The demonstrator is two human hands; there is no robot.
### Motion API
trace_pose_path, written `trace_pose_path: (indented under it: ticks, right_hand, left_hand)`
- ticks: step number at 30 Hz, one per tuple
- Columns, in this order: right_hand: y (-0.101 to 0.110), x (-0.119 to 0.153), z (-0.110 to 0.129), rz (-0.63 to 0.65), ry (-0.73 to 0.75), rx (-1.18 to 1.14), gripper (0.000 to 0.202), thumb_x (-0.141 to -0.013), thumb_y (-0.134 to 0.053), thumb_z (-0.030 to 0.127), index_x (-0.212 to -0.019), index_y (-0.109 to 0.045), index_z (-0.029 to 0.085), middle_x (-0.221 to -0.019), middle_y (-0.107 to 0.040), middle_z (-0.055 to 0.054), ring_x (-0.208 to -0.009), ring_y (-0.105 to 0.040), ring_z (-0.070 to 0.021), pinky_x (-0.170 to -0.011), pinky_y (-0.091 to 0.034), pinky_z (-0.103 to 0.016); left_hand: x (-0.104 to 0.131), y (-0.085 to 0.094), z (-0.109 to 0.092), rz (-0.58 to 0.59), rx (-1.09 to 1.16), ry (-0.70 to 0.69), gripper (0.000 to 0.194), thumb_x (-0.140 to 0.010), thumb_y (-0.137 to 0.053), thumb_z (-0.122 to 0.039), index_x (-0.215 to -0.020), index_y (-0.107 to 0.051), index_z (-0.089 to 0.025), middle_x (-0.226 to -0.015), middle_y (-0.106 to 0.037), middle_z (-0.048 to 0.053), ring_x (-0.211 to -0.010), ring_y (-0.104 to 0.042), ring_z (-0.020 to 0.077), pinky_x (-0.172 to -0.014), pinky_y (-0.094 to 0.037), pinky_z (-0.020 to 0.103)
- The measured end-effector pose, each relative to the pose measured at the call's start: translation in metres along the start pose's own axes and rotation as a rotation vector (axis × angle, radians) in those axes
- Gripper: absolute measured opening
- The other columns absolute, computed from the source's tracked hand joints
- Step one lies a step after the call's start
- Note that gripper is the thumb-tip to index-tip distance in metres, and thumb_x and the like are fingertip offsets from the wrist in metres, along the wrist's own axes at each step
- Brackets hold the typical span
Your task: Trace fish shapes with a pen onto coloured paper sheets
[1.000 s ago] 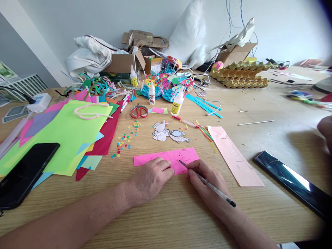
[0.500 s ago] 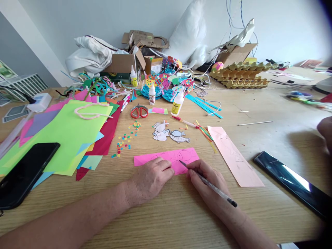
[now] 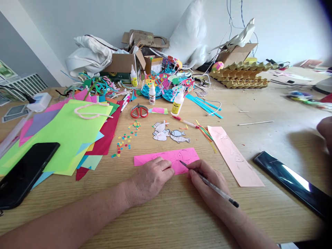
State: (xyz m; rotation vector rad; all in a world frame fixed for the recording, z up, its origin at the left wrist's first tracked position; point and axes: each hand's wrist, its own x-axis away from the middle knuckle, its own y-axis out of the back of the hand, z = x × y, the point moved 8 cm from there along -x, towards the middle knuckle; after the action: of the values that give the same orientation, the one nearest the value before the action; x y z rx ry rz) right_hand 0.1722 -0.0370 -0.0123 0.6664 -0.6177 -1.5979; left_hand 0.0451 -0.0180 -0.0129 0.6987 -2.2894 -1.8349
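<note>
A bright pink paper strip (image 3: 141,160) with dark drawn fish outlines lies on the table. My left hand (image 3: 153,178) rests on its lower edge with the fingers curled under; what they hold, if anything, is hidden. In my right hand (image 3: 207,178) is a clear pen with a black end (image 3: 216,188), its tip on the pink strip beside a drawn shape. Above the strip lie several paper fish cut-outs (image 3: 179,139). To the right is a pale pink strip (image 3: 234,157) with pencil-like outlines.
Coloured sheets (image 3: 70,138) and a black phone (image 3: 28,173) lie left, another phone (image 3: 293,183) right. Red scissors (image 3: 139,111), a glue bottle (image 3: 177,104) and confetti dots (image 3: 123,141) sit ahead. Part of another person's hand (image 3: 325,133) shows at the right edge.
The pen's black end has shifted very slightly right. My left hand looks unmoved.
</note>
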Motion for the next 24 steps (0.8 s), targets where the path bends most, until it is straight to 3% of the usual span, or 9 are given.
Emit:
trace_pose_path:
  ticks: [24]
  right_hand:
    - [-0.0003,0.0000,-0.0001,0.002,-0.006,-0.004,0.012,-0.081,-0.042,0.024,-0.083,-0.054,0.022,-0.067,-0.064,0.002,-0.060,-0.058,-0.0144,-0.056,-0.042,-0.024]
  left_hand:
    - [0.0000,-0.0013,0.0005,0.016,0.009,0.005,0.017,-0.088,-0.040,-0.008,-0.093,-0.055,-0.014,-0.095,-0.054,0.004,-0.088,-0.047,0.0181,-0.081,-0.042,0.030]
